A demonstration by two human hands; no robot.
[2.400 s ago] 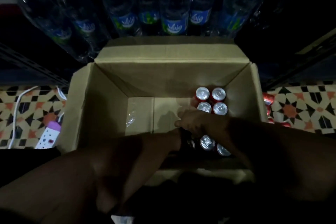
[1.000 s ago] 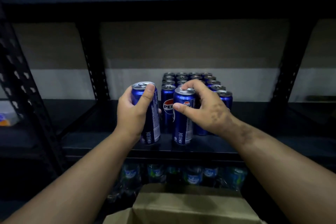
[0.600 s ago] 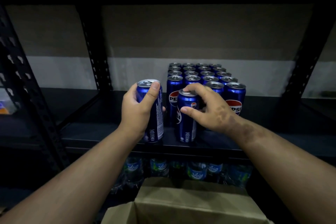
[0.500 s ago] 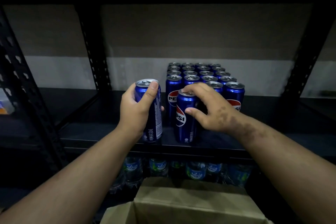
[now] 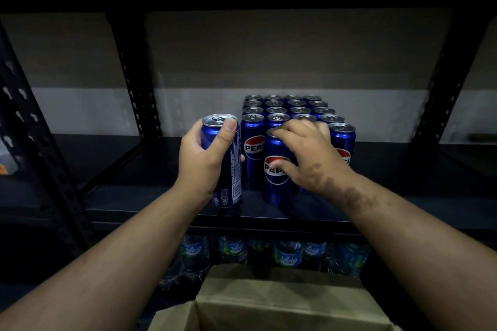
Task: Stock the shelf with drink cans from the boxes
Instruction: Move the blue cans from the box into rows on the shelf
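My left hand (image 5: pixel 204 161) grips a tall blue Pepsi can (image 5: pixel 228 169), upright at the front of the dark shelf (image 5: pixel 166 204), thumb near its rim. My right hand (image 5: pixel 309 158) curls over a second blue Pepsi can (image 5: pixel 274 185) standing on the shelf, fingers across its top and thumb on the logo. Behind both stands a block of several blue cans (image 5: pixel 290 110) in neat rows. The cardboard box (image 5: pixel 279 301) lies below at the bottom edge, its inside hidden.
Black perforated uprights (image 5: pixel 137 83) frame the shelf bay, with another at the right (image 5: pixel 443 88). Bare shelf lies left of the cans. Water bottles (image 5: pixel 285 255) fill the level underneath. A shelf board runs overhead across the top.
From reaching into the box, both hands came up to the shelf with a can each. In the last half second the right hand set its can down and shifted over its top.
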